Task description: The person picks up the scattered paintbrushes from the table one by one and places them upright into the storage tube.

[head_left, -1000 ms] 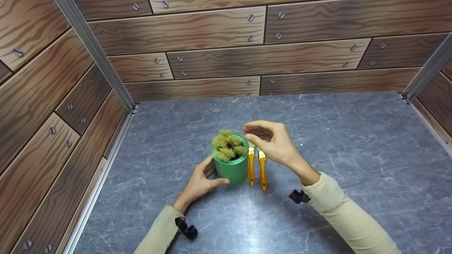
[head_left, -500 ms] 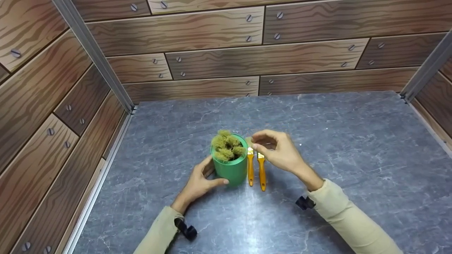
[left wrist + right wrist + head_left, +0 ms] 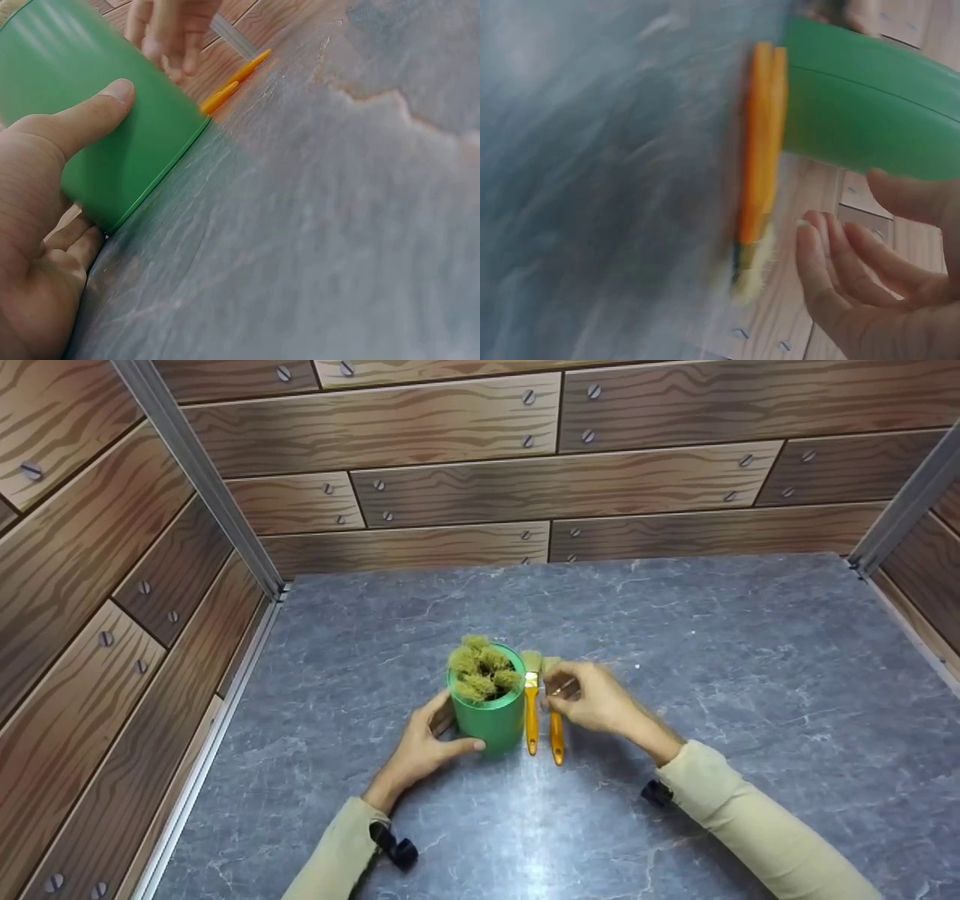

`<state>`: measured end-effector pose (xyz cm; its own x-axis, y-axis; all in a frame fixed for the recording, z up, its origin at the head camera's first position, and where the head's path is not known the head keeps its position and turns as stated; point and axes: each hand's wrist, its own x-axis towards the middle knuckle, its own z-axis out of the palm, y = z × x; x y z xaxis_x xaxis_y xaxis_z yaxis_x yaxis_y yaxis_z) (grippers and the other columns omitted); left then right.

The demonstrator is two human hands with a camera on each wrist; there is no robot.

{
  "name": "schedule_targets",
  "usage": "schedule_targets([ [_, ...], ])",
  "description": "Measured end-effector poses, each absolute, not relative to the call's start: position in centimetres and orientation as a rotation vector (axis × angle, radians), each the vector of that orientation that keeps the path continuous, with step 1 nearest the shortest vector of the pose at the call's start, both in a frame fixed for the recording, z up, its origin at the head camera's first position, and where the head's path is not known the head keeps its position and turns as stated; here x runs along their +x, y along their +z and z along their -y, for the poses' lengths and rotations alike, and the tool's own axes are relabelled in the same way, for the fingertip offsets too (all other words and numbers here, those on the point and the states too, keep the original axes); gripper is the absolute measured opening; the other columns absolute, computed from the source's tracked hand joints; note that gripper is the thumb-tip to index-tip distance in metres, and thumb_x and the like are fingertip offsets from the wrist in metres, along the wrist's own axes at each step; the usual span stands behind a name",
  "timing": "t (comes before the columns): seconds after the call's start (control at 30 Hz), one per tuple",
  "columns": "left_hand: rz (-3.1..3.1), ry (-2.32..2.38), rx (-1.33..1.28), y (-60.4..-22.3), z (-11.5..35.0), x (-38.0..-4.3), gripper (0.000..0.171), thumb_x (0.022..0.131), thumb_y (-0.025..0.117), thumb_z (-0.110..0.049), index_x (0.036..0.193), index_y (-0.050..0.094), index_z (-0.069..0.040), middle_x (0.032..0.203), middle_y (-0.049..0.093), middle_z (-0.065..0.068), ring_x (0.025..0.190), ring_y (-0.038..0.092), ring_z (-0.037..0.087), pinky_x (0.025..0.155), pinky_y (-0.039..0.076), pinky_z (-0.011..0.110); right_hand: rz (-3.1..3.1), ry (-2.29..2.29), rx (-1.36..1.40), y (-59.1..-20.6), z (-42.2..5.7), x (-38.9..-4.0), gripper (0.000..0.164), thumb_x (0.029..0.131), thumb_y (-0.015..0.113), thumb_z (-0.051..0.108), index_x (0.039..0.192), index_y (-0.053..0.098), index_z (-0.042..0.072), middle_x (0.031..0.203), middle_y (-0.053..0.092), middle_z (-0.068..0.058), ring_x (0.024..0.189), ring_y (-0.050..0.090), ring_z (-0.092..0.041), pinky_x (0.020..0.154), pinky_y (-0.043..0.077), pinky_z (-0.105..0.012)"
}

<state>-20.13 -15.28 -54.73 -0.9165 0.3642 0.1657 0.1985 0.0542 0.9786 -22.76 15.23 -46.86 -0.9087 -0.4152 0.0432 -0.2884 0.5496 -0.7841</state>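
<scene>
A green cylindrical pot (image 3: 491, 727) stands on the table, with tufts of mossy green plant (image 3: 476, 664) at its top. My left hand (image 3: 420, 754) grips its side, the thumb (image 3: 105, 116) lying across the front wall. Two paintbrushes with orange handles lie side by side just right of the pot, bristles pointing away from me. The left paintbrush (image 3: 532, 724) shows in full. Over the metal band of the right paintbrush (image 3: 557, 744) hovers my right hand (image 3: 596, 701), fingers loosely bent. In the right wrist view a gap shows between its fingertips (image 3: 810, 232) and the brushes.
The grey marbled tabletop (image 3: 750, 660) meets a wood-patterned back wall (image 3: 450, 495) and a left wall (image 3: 90, 607). A metal post (image 3: 202, 472) stands in the left corner. Each wrist bears a black strap mount (image 3: 394, 846).
My right hand has moved away from the pot's rim, rightward and down, to over the right paintbrush. The left hand, pot and brushes have stayed put.
</scene>
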Motion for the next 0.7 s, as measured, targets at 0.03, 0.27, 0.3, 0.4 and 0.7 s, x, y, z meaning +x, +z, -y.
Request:
schedule_targets([
  [0.03, -2.188, 1.991, 0.583, -54.7, 15.3, -20.1, 0.104, 0.08, 0.096, -0.012, 0.166, 0.039, -0.02, 0.167, 0.048, 0.005, 0.155, 0.044, 0.026, 0.13, 0.036, 0.041, -2.629, -1.236, -0.581, -47.0, -15.2, -22.8, 0.026, 0.092, 0.079, 0.002, 0.115, 0.071, -0.007, 0.106, 0.077, -0.019, 0.094, 0.076, -0.03, 0.085, 0.068, -0.04],
  [0.27, -2.194, 1.979, 0.551, -54.8, 15.3, -20.0, 0.104, 0.08, 0.096, -0.015, 0.167, 0.039, -0.02, 0.168, 0.046, 0.005, 0.157, 0.042, 0.026, 0.13, 0.035, 0.041, -2.673, -0.939, -0.483, -47.8, -15.0, -23.0, 0.023, 0.087, 0.087, 0.009, 0.099, 0.069, 0.003, 0.094, 0.075, -0.007, 0.084, 0.07, -0.019, 0.079, 0.066, -0.036],
  [0.3, -2.192, 1.981, 0.552, -54.9, 15.2, -20.0, 0.104, 0.08, 0.096, -0.014, 0.167, 0.038, -0.02, 0.168, 0.045, 0.005, 0.157, 0.042, 0.026, 0.13, 0.035, 0.042, -2.673, -0.924, -0.478, -47.9, -15.0, -23.0, 0.024, 0.087, 0.088, 0.01, 0.099, 0.068, 0.004, 0.093, 0.075, -0.006, 0.083, 0.069, -0.019, 0.078, 0.065, -0.036],
  [0.4, -2.185, 1.987, 0.555, -54.9, 15.2, -20.0, 0.104, 0.08, 0.096, -0.012, 0.167, 0.038, -0.02, 0.168, 0.046, 0.005, 0.156, 0.042, 0.026, 0.13, 0.035, 0.042, -2.668, -0.908, -0.449, -48.2, -15.1, -23.1, 0.027, 0.086, 0.089, 0.012, 0.1, 0.067, 0.004, 0.092, 0.074, -0.006, 0.082, 0.068, -0.018, 0.076, 0.064, -0.036],
  [0.7, -2.179, 2.002, 0.597, -54.8, 15.3, -20.2, 0.102, 0.081, 0.095, -0.01, 0.166, 0.04, -0.02, 0.167, 0.048, 0.004, 0.155, 0.043, 0.025, 0.13, 0.035, 0.042, -2.664, -0.906, -0.382, -48.1, -15.5, -23.6, 0.031, 0.082, 0.091, 0.009, 0.102, 0.067, 0.004, 0.094, 0.075, -0.008, 0.086, 0.071, -0.021, 0.079, 0.065, -0.038],
])
